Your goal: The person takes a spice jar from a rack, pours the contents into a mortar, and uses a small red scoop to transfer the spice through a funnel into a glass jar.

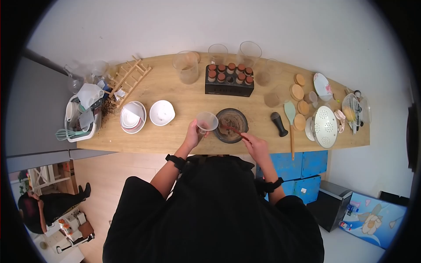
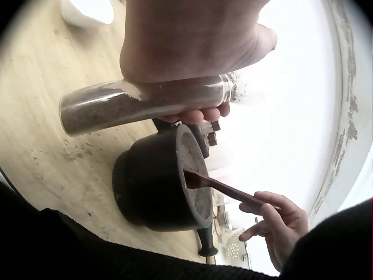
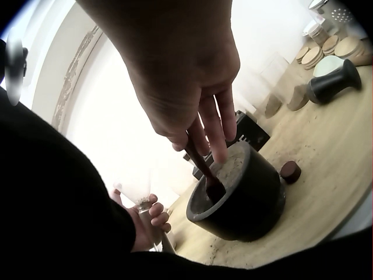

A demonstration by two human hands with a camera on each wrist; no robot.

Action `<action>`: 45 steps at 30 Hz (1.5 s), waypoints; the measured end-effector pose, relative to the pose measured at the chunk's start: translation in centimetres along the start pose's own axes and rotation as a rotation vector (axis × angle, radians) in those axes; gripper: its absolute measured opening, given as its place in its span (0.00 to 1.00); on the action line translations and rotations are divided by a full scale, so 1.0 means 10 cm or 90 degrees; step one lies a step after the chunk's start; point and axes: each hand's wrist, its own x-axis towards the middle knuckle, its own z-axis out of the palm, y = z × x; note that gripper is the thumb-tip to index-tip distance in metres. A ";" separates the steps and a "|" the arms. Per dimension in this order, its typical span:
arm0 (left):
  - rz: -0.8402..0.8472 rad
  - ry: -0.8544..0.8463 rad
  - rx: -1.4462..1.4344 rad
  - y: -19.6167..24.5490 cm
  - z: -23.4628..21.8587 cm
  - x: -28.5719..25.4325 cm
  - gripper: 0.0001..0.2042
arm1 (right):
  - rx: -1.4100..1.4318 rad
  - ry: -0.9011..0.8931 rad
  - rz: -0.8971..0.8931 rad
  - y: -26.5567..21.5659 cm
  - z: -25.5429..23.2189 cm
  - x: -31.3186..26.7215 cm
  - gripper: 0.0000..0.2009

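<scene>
My left hand grips a narrow glass bottle partly filled with brown powder; in the left wrist view the bottle lies across under the palm. A clear funnel sits at its mouth, with powder in the funnel's narrow end. Just to the right stands a black mortar, holding brown powder. My right hand pinches the handle of a dark reddish-brown wooden spoon, its bowl down inside the mortar near the rim. A dark red cap lies on the table beside the mortar.
Behind the mortar is a black rack of red-capped bottles. A black pestle and a green spatula lie to the right, near a white colander. White bowls stand left. Powder specks dot the table.
</scene>
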 end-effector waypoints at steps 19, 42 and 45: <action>0.005 -0.002 0.063 -0.04 -0.07 0.01 0.28 | 0.595 -0.037 0.606 0.51 0.15 -0.09 0.15; 0.086 -0.070 0.136 0.04 0.16 0.05 0.27 | 0.495 0.079 0.300 -0.14 -0.61 0.16 0.10; 0.056 -0.043 0.061 0.47 0.48 -0.05 0.36 | 0.555 0.112 0.321 0.04 -0.63 0.15 0.12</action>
